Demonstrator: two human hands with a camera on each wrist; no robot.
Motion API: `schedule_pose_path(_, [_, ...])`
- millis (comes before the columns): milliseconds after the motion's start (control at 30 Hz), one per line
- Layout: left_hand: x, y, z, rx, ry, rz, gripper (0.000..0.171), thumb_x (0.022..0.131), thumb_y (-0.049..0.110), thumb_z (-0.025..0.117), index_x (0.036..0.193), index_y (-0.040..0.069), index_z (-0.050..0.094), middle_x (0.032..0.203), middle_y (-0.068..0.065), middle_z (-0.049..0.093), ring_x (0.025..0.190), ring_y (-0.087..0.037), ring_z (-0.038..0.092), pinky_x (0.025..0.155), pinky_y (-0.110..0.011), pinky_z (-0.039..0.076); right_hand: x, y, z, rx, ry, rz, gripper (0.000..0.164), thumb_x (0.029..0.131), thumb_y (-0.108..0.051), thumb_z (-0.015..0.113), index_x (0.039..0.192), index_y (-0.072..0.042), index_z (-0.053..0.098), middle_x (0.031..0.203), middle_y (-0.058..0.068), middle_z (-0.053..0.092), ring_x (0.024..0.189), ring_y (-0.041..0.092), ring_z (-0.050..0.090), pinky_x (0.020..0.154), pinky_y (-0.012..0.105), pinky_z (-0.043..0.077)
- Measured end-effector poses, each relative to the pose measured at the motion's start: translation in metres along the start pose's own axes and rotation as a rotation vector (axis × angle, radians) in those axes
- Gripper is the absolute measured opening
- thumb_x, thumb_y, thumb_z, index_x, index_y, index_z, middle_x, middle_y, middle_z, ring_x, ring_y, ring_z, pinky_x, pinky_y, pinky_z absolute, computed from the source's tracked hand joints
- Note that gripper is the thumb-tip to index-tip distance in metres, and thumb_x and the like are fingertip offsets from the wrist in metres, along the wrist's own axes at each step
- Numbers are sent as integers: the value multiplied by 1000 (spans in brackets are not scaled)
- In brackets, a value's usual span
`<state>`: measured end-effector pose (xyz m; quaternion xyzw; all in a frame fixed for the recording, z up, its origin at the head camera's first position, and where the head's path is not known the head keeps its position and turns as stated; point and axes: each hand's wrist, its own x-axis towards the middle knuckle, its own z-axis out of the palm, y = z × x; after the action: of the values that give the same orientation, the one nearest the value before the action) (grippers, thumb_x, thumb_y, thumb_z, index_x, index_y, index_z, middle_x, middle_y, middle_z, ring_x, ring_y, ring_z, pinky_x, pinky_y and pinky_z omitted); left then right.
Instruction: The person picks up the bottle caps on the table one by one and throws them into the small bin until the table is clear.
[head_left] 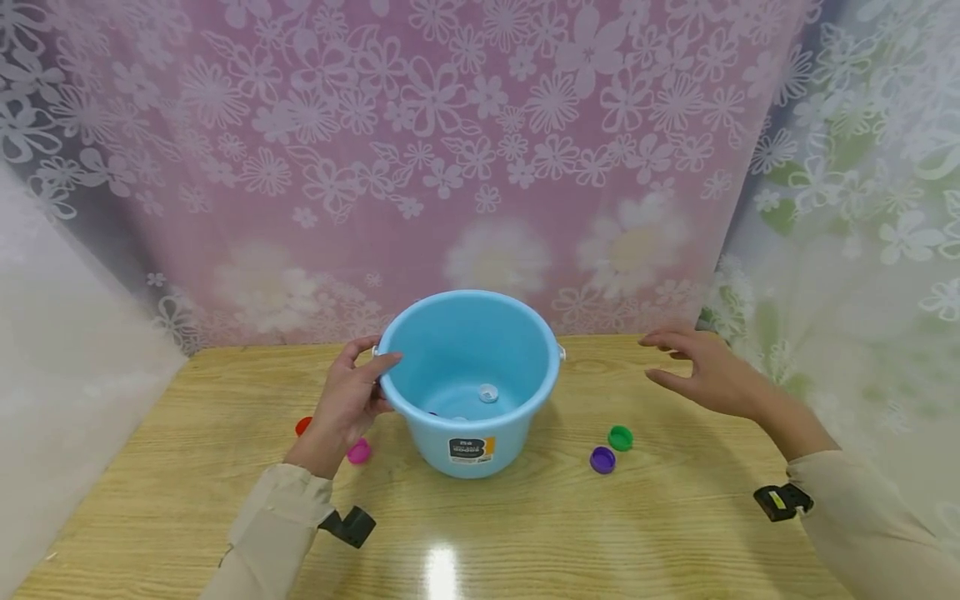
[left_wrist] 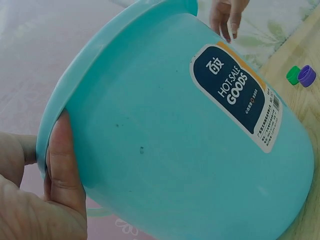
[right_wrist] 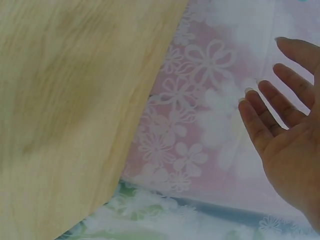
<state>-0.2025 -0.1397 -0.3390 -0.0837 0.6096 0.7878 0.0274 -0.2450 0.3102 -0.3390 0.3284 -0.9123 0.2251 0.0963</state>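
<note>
A light blue plastic bucket (head_left: 468, 442) stands on the wooden table, a label (left_wrist: 232, 95) on its front. My left hand (head_left: 352, 392) grips its left rim, thumb over the edge inside and fingers outside under the lip. Inside the bucket lies a white bottle cap (head_left: 488, 393), with parts of other small things partly hidden by the front rim. To the right of the bucket, my right hand (head_left: 701, 371) hovers over the table with fingers relaxed and nothing in it. The right wrist view shows the same hand (right_wrist: 287, 120) with fingers spread.
A green cap (head_left: 620, 438) and a purple cap (head_left: 602, 460) lie right of the bucket. On the left are a pink cap (head_left: 359, 452) and a red cap (head_left: 303, 426), the red one partly behind my wrist. A floral curtain (head_left: 480, 167) hangs behind the table (head_left: 562, 533).
</note>
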Motion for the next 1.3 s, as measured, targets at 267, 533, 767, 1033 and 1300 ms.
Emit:
schedule_pose_path(267, [0, 0, 0, -5, -4, 1, 50, 93, 14, 63, 136, 11, 36, 58, -4, 57, 44, -11, 57, 45, -22, 52, -21, 13, 19, 44, -127, 93, 45, 93, -26, 65, 129, -4, 53, 130, 15, 48, 112, 35, 51, 89, 54, 47])
schedule_pose_path(533, [0, 1, 1, -2, -3, 0, 51, 93, 14, 63, 136, 11, 37, 58, -5, 56, 44, -11, 56, 45, -21, 51, -34, 12, 42, 137, -223, 119, 46, 91, -23, 67, 129, -2, 53, 131, 17, 47, 115, 41, 49, 90, 58, 45])
schedule_pose_path(767, [1, 1, 1, -13, -1, -1, 50, 93, 14, 64, 135, 11, 37, 59, -5, 56, 44, -11, 56, 45, -21, 51, -37, 6, 62, 137, -262, 119, 48, 89, -27, 70, 127, -2, 55, 130, 14, 49, 116, 37, 49, 89, 55, 46])
schedule_pose_path(1033, [1, 0, 1, -11, 6, -6, 50, 93, 14, 64, 135, 11, 38, 59, -6, 56, 44, -11, 56, 45, -21, 51, -38, 6, 74, 105, -298, 98, 52, 87, -29, 71, 128, -1, 55, 128, 16, 50, 118, 39, 47, 92, 55, 44])
schedule_pose_path(1300, [-1, 0, 1, -11, 8, -9, 49, 93, 14, 63, 135, 12, 38, 60, -5, 57, 45, -11, 57, 46, -22, 52, -38, 6, 81, 111, -308, 65, 52, 88, -29, 70, 127, 1, 54, 127, 17, 50, 115, 38, 49, 91, 54, 45])
